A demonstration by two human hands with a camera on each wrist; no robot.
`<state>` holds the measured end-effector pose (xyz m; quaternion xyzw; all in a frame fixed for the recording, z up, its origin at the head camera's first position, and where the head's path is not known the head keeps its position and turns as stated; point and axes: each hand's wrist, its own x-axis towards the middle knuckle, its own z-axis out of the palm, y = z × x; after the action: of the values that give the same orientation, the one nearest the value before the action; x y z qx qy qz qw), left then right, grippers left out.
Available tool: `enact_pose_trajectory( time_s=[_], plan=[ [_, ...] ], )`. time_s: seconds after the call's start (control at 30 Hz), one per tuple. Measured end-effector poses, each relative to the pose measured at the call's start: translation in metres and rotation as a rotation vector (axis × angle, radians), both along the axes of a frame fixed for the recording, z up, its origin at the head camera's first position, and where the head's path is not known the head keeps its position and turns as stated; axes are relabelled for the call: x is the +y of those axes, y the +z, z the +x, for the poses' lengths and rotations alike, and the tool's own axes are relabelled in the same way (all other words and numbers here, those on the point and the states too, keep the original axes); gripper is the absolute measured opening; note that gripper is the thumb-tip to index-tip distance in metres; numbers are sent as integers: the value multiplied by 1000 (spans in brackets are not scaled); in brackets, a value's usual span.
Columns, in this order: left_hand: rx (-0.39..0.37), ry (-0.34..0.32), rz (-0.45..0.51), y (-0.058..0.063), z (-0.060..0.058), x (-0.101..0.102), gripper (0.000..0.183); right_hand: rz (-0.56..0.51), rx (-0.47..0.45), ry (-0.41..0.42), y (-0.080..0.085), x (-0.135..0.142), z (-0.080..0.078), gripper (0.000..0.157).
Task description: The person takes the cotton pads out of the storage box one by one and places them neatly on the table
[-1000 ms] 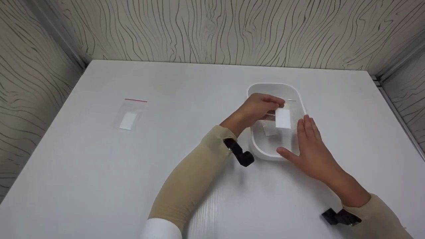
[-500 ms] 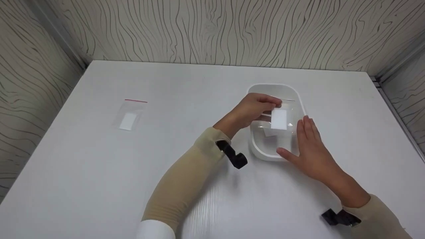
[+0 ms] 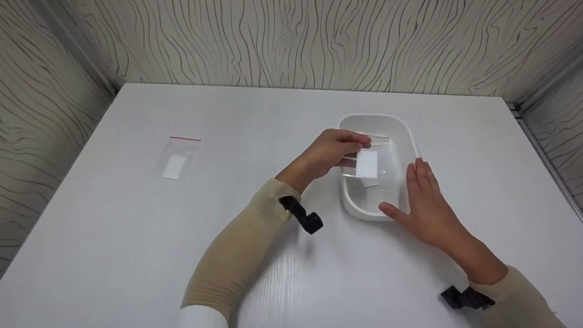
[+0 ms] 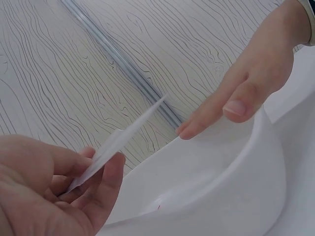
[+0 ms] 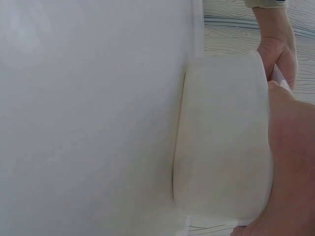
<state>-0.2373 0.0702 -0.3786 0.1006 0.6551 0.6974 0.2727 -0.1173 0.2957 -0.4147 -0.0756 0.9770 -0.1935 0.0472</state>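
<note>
My left hand (image 3: pixel 329 151) pinches a small clear zip bag (image 3: pixel 367 164) with a white rectangle in it, between thumb and fingers. The bag is held over the left side of a white rounded tub (image 3: pixel 364 215). Seen edge-on in the left wrist view, the bag (image 4: pixel 123 135) slants up from the fingertips. My right hand (image 3: pixel 427 209) rests on the tub's right and near rim, its fingers straight and thumb spread. Inside the tub, a pale flat piece (image 3: pixel 371 182) shows partly below the held bag; its kind is unclear.
Another clear zip bag (image 3: pixel 176 159) with a red seal strip and a white rectangle lies flat on the left of the white table (image 3: pixel 255 118). Wood-patterned panels (image 3: pixel 291 41) stand behind the table and at both sides.
My left hand has moved left with the bag, from over the tub's middle to its left side. The right hand and the tub stay in place.
</note>
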Motion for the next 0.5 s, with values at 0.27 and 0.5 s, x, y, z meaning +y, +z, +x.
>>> enact_pose_trajectory(
  time_s=[0.27,0.5],
  plan=[
    [17,-4,23,-1,1,-15,24,-7,23,11,-2,1,0,114],
    [8,-8,15,-2,-1,-25,26,-2,8,-2,0,0,0,116]
  ],
)
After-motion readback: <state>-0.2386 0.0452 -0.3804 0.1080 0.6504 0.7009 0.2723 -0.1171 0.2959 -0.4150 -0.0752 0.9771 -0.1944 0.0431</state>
